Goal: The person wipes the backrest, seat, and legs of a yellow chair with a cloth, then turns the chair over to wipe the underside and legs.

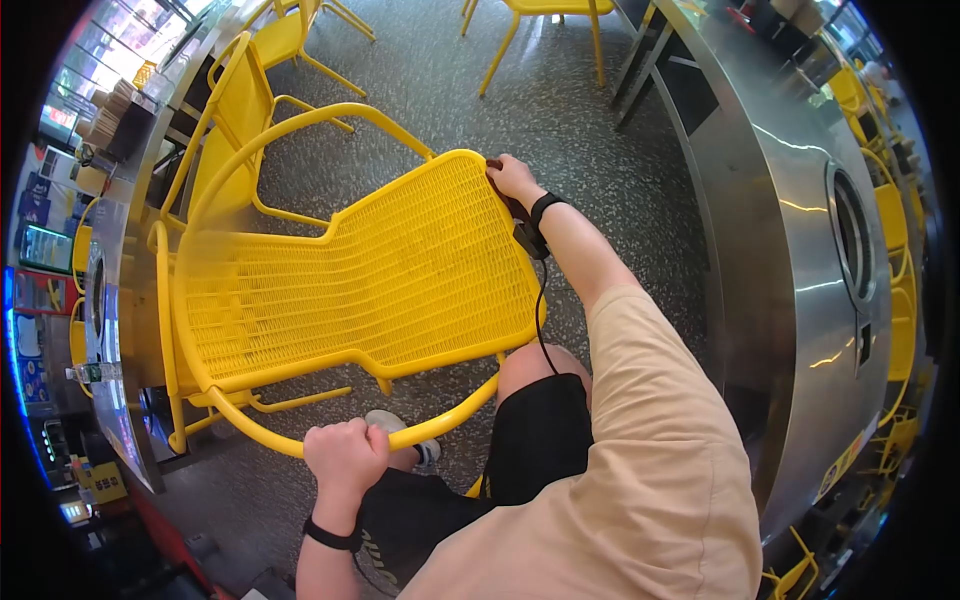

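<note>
A yellow chair (430,260) with a woven seat and back and a tubular frame lies across the middle of the view, tilted in front of me. My left hand (345,458) is closed round its curved tube at the lower edge. At the chair's upper right corner, my right hand (513,180) is closed on a dark brown cloth (508,200), whose folds lie along the chair's edge. Part of that cloth is hidden behind my wrist. Black bands with cables are on both wrists.
A steel table (790,260) with a round opening runs along the right. Another steel table (118,320) stands at the left, with a bottle (95,373) on it. More yellow chairs (235,120) are at the upper left and top. Speckled floor (420,80) shows between them.
</note>
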The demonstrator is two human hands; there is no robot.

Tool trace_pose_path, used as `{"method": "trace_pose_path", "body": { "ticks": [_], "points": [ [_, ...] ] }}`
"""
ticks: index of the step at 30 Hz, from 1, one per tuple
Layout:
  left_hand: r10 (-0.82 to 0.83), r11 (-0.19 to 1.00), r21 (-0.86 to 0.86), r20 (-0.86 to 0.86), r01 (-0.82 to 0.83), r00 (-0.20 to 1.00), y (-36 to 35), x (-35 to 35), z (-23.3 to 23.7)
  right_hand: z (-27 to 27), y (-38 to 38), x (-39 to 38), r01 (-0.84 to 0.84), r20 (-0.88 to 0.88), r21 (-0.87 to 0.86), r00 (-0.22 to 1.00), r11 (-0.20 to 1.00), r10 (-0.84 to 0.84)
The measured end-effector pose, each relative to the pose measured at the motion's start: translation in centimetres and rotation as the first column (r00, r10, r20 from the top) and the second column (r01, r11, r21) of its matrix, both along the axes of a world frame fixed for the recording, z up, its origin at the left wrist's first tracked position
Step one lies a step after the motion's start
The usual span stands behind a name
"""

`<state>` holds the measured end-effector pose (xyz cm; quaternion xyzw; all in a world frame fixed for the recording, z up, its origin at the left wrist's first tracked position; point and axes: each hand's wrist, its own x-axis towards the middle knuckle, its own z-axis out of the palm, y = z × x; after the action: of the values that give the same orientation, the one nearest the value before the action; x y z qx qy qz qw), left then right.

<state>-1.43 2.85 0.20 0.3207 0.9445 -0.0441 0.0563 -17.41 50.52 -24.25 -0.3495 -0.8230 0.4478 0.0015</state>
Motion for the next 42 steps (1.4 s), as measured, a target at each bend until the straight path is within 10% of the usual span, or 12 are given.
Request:
{"method": "trace_pose_path", "body": {
  "ticks": [10,17,24,32,41,42],
  "points": [
    [0.06,0.994,-0.095,0.114,-0.049,0.992,0.5,-0.3,0.4,-1.7,-0.7,7.3,-0.198,0.071,-0.033,0.977,0.98,0.2],
    [0.056,0.994,-0.099,0.116,-0.044,0.992,0.5,-0.4,0.6,-0.8,-0.7,0.7,0.019,-0.004,0.085,1.0,0.996,-0.018],
    [0.086,0.993,-0.088,0.126,-0.075,0.988,0.7,-0.5,0.8,-3.8,0.5,1.6,0.026,-0.184,-0.359,0.978,0.933,-0.098],
    [0.049,0.999,-0.028,0.114,-0.046,0.992,0.4,-0.4,0.2,-2.8,-1.1,4.4,0.169,-0.075,-0.471,0.97,0.866,-0.23],
    [0.018,1.0,-0.005,0.083,-0.017,0.996,0.0,-0.4,-0.1,-3.3,-1.5,2.6,0.101,-0.199,-0.371,0.962,0.923,-0.185],
    [0.033,0.999,0.0,0.098,-0.033,0.995,0.1,-0.5,0.0,-3.3,-2.1,3.3,0.083,-0.186,-0.165,0.976,0.983,-0.113]
  ]
}}
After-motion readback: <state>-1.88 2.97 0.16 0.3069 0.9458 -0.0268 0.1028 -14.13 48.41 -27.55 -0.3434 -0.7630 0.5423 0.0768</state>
